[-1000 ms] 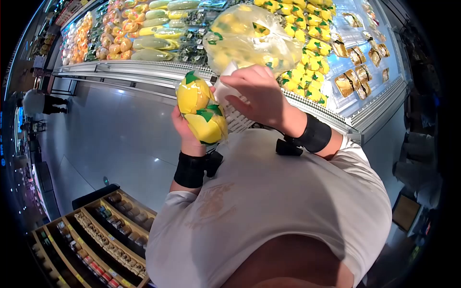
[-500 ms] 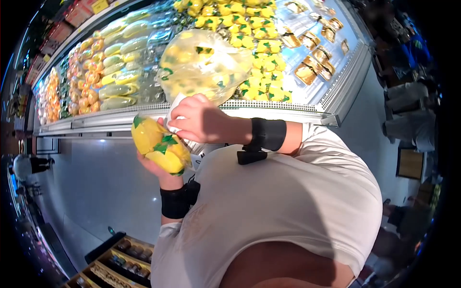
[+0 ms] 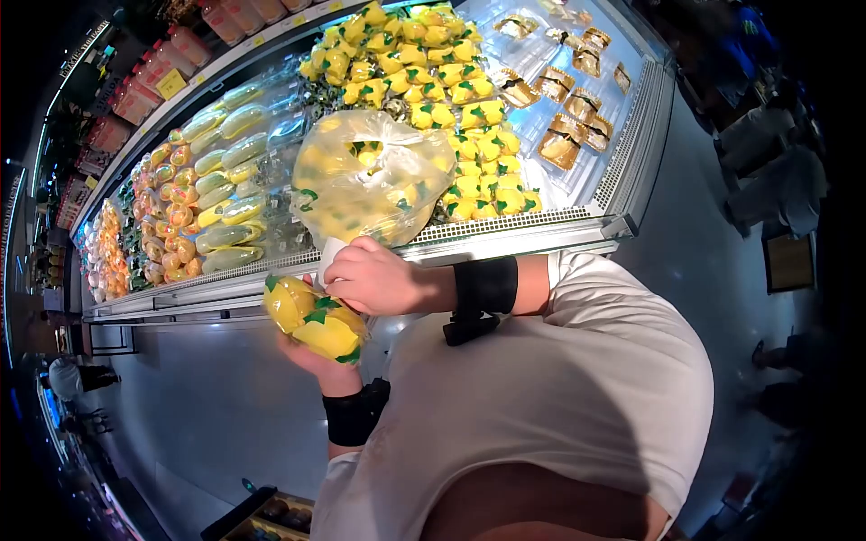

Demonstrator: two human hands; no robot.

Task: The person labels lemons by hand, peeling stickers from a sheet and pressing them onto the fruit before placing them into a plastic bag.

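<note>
My left hand [image 3: 316,361] cups a clear-wrapped pack of yellow fruit [image 3: 331,332] from below, its pieces marked with green leaf shapes. My right hand [image 3: 374,278], fingers bent together, grips a white cloth or paper piece [image 3: 330,255] right at the upper side of the pack. Just beyond the right hand, a large translucent plastic bag [image 3: 370,212] holds more of the yellow packs and rests on the chilled display's front part. Black bands are strapped round both wrists.
The chilled display case [image 3: 505,233] runs along in front of me. Rows of yellow packs [image 3: 437,63], long green wrapped produce [image 3: 225,198], orange round fruit [image 3: 167,225] and brown-trimmed trays [image 3: 559,140] fill it. Bottles [image 3: 167,50] line a shelf behind. A wooden rack stands low at left.
The view has shifted, so the display and my hands sit lower. My left hand still carries the yellow fruit pack, and my right hand keeps the white piece against it.
</note>
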